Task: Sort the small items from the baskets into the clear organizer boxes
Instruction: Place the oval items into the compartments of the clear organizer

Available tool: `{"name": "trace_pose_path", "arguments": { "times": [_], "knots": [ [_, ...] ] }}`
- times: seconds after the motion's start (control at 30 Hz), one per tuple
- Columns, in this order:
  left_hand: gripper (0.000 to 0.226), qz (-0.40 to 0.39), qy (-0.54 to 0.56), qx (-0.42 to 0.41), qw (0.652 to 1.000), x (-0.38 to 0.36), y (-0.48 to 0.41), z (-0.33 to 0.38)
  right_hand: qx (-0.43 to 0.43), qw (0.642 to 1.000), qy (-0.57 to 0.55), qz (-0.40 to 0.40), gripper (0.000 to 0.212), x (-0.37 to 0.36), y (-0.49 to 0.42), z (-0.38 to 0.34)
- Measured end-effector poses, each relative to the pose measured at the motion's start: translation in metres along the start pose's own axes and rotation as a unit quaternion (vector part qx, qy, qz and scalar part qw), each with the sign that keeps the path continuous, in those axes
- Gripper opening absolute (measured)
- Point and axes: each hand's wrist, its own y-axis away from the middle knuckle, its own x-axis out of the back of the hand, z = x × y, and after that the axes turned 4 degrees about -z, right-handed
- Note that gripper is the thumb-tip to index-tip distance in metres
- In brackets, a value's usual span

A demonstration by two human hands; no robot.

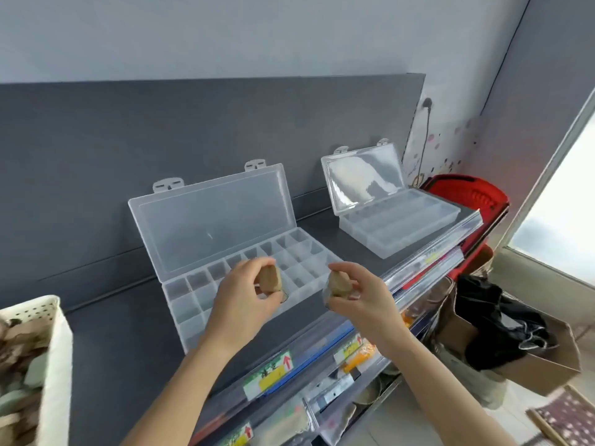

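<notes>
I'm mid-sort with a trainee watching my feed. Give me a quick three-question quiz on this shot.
1. True or false: the near organizer box and the far organizer box both have their lids shut.
2. What do the left hand and the right hand each hold? A) a tan item B) a screwdriver C) nothing
3. Fill in: the white basket stands at the ___ edge of the view.
Key: 1 false; 2 A; 3 left.

A grey back panel (pixel 96 156) rises behind the dark shelf (pixel 128 342), whose front edge carries price labels with red arrows (pixel 273 370). At the right, a cardboard box (pixel 547 365) holds a black bag (pixel 489 317). A black cable (pixel 426 136) hangs down the wall, and a patterned mat (pixel 570 420) lies in the lower corner.
</notes>
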Motion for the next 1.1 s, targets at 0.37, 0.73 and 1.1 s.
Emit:
{"name": "trace_pose_path", "arguments": {
  "times": [0.37, 0.73, 1.1],
  "knots": [
    [0.043, -0.034, -0.001, 0.015, 0.999, -0.085, -0.089, 0.038, -0.004, 0.999, 0.035, 0.009, 0.052, 0.088, -0.076, 0.047],
    [0.043, -0.019, 0.018, -0.018, 1.0, -0.135, -0.194, 0.046, -0.024, 0.996, 0.071, 0.05, 0.049, 0.146, -0.158, 0.071],
    [0.041, 0.027, 0.01, 0.038, 0.999, -0.178, -0.261, 0.037, 0.029, 0.99, 0.137, -0.001, 0.049, 0.178, -0.269, 0.099]
  ]
}}
